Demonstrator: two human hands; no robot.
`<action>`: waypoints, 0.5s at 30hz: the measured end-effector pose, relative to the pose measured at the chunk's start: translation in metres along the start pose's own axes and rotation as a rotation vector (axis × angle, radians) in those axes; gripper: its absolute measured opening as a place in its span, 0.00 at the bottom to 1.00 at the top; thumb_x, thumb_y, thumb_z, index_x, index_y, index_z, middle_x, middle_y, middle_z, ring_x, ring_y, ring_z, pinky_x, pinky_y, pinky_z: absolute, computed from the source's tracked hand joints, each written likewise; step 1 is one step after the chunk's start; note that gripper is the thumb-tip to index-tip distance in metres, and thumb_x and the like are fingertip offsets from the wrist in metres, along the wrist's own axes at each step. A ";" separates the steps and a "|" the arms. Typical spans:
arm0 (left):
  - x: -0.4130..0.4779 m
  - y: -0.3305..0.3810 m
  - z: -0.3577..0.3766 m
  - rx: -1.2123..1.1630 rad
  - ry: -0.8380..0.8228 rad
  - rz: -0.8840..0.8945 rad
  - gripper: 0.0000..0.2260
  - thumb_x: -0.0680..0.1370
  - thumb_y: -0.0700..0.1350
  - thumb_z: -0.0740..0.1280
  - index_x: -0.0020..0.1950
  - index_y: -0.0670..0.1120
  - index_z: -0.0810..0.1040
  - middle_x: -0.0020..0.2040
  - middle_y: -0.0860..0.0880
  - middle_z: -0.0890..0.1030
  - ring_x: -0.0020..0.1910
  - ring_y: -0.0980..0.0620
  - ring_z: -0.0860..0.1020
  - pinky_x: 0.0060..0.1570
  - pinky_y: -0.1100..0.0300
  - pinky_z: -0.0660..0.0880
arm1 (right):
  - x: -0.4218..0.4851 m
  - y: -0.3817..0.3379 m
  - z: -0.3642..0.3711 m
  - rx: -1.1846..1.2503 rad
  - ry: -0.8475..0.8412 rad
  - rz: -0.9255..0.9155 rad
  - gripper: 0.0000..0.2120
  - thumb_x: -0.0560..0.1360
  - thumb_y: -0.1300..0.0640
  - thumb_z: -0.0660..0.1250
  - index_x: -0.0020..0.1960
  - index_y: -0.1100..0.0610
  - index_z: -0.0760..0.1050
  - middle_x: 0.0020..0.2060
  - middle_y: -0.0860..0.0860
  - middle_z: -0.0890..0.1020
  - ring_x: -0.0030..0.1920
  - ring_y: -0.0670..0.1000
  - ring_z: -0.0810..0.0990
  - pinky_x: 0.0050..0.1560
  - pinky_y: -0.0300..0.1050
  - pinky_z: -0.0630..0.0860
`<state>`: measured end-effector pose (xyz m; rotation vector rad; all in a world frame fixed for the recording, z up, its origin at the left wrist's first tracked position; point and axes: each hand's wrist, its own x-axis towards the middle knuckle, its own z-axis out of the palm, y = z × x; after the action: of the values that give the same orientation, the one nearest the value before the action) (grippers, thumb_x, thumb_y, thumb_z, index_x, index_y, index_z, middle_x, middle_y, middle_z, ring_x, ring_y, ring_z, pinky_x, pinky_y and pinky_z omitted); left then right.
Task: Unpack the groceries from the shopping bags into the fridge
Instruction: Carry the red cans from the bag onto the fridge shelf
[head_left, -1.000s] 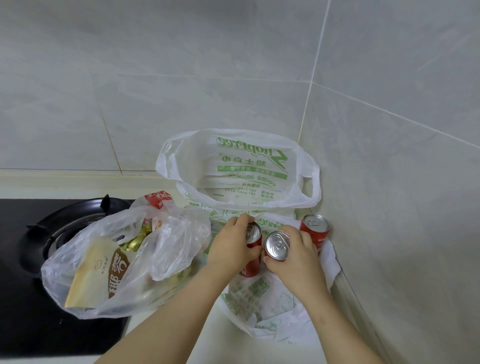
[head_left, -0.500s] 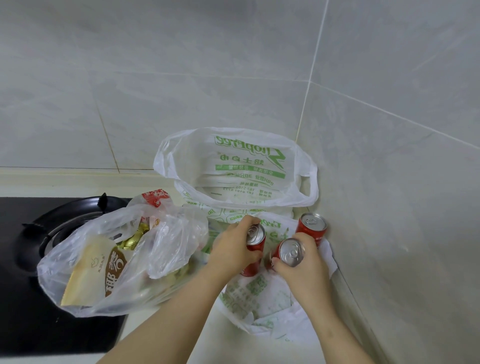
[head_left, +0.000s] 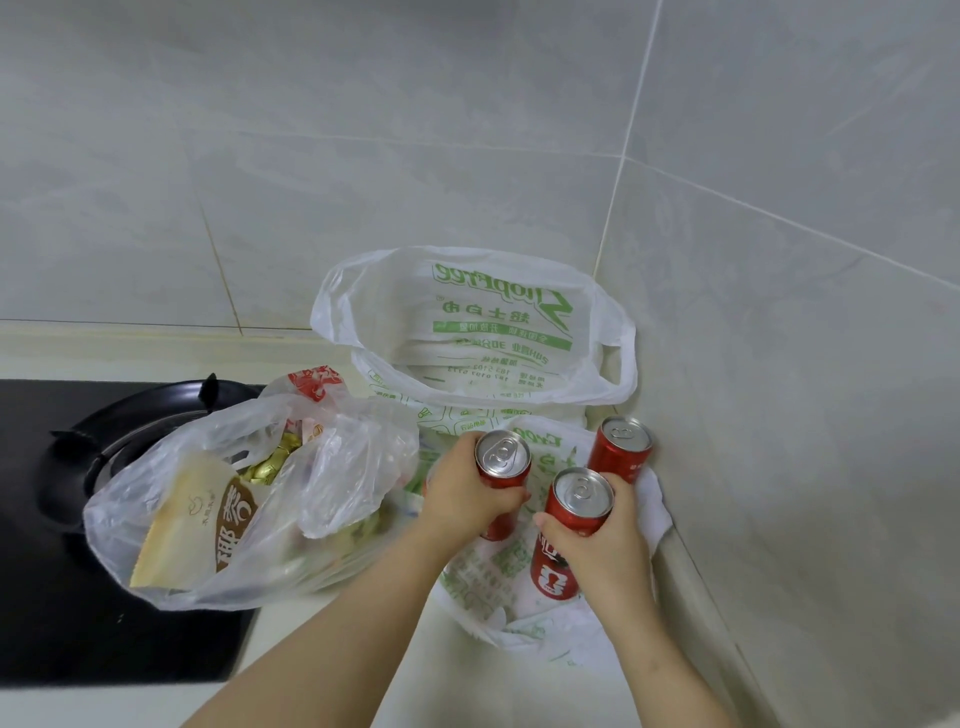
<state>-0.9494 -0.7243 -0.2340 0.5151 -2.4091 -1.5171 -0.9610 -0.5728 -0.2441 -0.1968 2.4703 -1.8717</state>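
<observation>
Three red drink cans are in the counter's right corner. My left hand (head_left: 467, 499) grips one red can (head_left: 503, 460) around its side. My right hand (head_left: 602, 551) grips a second red can (head_left: 571, 519), held clear above a flattened white shopping bag (head_left: 498, 577) with green print. The third can (head_left: 623, 449) stands upright by the wall, untouched. Behind the cans a white shopping bag (head_left: 467, 332) with green print stands open. To the left lies a clear plastic bag (head_left: 249, 499) with a bread packet and gold-wrapped sweets inside.
A black gas hob (head_left: 62, 519) with a burner ring fills the left of the pale counter (head_left: 363, 691); the clear bag overlaps its edge. Grey tiled walls (head_left: 779, 312) meet in a corner just behind and right of the cans.
Both hands have raised their cans off the flattened bag. The right-hand can has gone from tilted to near upright and more of its red side shows. The third can has stayed put.
</observation>
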 end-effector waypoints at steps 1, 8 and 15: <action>0.000 0.000 0.001 -0.037 -0.022 -0.015 0.28 0.64 0.42 0.77 0.61 0.51 0.70 0.52 0.54 0.78 0.54 0.52 0.77 0.56 0.56 0.73 | 0.000 0.007 0.002 0.007 -0.002 0.023 0.30 0.63 0.59 0.78 0.59 0.50 0.68 0.50 0.44 0.79 0.49 0.45 0.78 0.49 0.39 0.73; 0.000 -0.020 0.018 -0.126 -0.062 -0.039 0.34 0.60 0.44 0.76 0.61 0.54 0.66 0.57 0.50 0.77 0.57 0.51 0.76 0.58 0.53 0.74 | 0.002 0.040 0.008 0.009 -0.068 0.139 0.35 0.61 0.61 0.79 0.64 0.50 0.68 0.52 0.46 0.80 0.50 0.44 0.79 0.51 0.42 0.75; 0.002 -0.023 0.020 -0.054 0.023 -0.109 0.27 0.64 0.39 0.77 0.58 0.47 0.68 0.51 0.52 0.76 0.49 0.54 0.75 0.46 0.63 0.68 | 0.004 0.042 0.011 0.031 -0.031 0.167 0.32 0.61 0.64 0.77 0.61 0.50 0.70 0.49 0.46 0.81 0.49 0.46 0.80 0.47 0.42 0.74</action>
<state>-0.9553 -0.7179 -0.2629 0.6582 -2.3502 -1.6062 -0.9674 -0.5730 -0.2872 -0.0173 2.3553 -1.8231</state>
